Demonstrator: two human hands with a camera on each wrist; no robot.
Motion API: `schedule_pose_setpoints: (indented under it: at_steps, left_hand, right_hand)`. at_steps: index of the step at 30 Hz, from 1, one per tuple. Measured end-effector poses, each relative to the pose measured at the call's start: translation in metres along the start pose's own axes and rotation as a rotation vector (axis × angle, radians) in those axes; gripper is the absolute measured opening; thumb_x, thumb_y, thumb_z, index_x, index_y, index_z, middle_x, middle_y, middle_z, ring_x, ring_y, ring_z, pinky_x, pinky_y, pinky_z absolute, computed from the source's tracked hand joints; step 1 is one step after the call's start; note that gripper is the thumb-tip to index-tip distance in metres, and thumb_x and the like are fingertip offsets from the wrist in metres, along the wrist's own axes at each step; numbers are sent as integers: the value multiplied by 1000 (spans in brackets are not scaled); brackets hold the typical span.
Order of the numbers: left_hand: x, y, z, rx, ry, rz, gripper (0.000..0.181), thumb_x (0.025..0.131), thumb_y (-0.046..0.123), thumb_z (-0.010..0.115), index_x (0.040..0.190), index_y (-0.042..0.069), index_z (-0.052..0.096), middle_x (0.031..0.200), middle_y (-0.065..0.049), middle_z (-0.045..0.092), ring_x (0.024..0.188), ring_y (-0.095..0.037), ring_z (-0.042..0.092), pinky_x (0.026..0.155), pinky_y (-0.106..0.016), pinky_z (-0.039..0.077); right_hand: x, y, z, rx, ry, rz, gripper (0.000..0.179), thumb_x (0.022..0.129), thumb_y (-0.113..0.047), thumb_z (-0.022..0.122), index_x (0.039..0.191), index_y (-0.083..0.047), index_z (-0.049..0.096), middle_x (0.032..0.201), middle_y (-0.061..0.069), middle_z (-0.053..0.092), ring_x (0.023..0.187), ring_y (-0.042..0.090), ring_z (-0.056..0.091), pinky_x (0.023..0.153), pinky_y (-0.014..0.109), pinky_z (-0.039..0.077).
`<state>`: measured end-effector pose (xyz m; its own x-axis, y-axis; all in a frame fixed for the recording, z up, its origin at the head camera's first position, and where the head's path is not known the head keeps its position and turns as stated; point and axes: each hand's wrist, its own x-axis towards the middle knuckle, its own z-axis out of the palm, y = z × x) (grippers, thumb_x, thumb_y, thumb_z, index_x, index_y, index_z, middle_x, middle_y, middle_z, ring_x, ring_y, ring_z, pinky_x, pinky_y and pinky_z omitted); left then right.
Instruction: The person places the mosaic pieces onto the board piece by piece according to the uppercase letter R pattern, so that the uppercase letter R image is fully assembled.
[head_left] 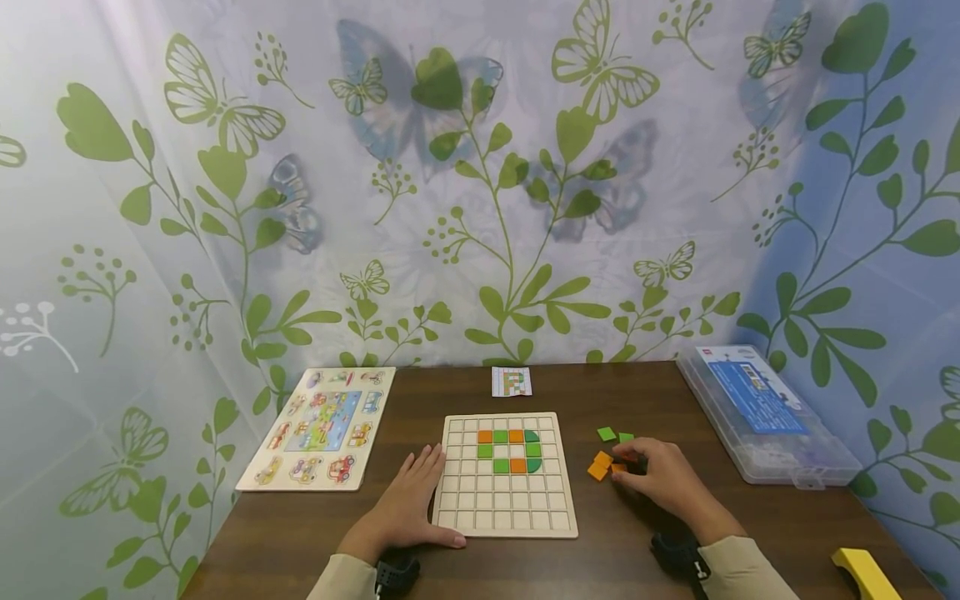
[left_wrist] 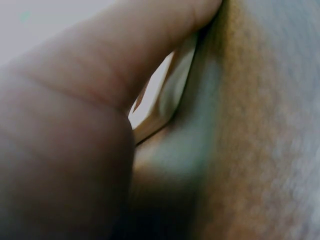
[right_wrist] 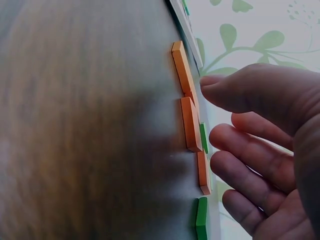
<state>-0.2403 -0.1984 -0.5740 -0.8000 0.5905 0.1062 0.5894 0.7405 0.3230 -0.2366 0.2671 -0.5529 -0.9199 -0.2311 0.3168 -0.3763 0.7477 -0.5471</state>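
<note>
A wooden grid board [head_left: 504, 522] lies on the table, with orange, light green and dark green tiles [head_left: 501, 437] set in a ring on its upper part. My left hand [head_left: 408, 502] rests along the board's left edge, fingers straight and thumb at the near corner. In the left wrist view the thumb hides most of the board [left_wrist: 180, 80]. To the right of the board, my right hand [head_left: 662, 477] hovers over loose orange tiles [head_left: 598, 470]. Its thumb and fingers are apart and relaxed in the right wrist view, with nothing between them. Green tiles [head_left: 606, 433] lie just beyond.
A small pattern card [head_left: 512, 382] lies behind the board. At the left is a picture puzzle board [head_left: 315, 429]. A clear plastic case [head_left: 768, 417] stands at the back right, and a yellow object [head_left: 866, 573] is at the near right. A printed curtain [head_left: 465, 208] hangs behind the table.
</note>
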Motion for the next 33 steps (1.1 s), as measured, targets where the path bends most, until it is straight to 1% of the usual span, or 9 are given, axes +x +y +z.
schedule_pose_setpoints:
  at_steps: [6, 11, 22, 27, 33]
  left_hand:
    - [0, 0, -1, -1, -3, 0, 140, 74, 88, 70, 164, -7, 23, 170, -25, 18, 157, -42, 15, 123, -63, 13]
    - [0, 0, -2, 3, -3, 0, 139, 73, 88, 71, 164, -7, 23, 170, -24, 18, 157, -41, 14, 123, -61, 12]
    - [0, -2, 2, -7, -8, -13, 140, 73, 91, 67, 166, -3, 21, 172, -21, 15, 158, -37, 11, 124, -58, 10]
    - [0, -2, 2, -6, -13, -16, 140, 72, 91, 67, 166, -2, 21, 172, -20, 15, 158, -37, 11, 124, -58, 9]
    - [0, -3, 2, 2, -13, -18, 141, 72, 92, 67, 166, -2, 21, 172, -20, 15, 158, -36, 11, 125, -58, 9]
  right_hand:
    - [0, 2, 0, 6, -35, 3, 34, 84, -13, 91, 114, -6, 79, 109, 2, 74, 100, 27, 70, 89, 54, 57]
    - [0, 3, 0, 10, -46, 21, 33, 83, -9, 91, 113, -6, 79, 108, 0, 75, 99, 27, 70, 89, 54, 57]
    - [-2, 3, 2, 21, -68, 37, 31, 81, -8, 92, 109, -9, 79, 103, -2, 73, 92, 20, 69, 82, 48, 59]
    - [-2, 2, 2, 11, -68, 43, 29, 82, -7, 91, 108, -9, 79, 101, -4, 72, 91, 19, 68, 81, 47, 59]
    - [-2, 3, 2, -4, -54, 17, 24, 83, -5, 89, 105, -11, 80, 99, -6, 72, 88, 17, 68, 79, 45, 59]
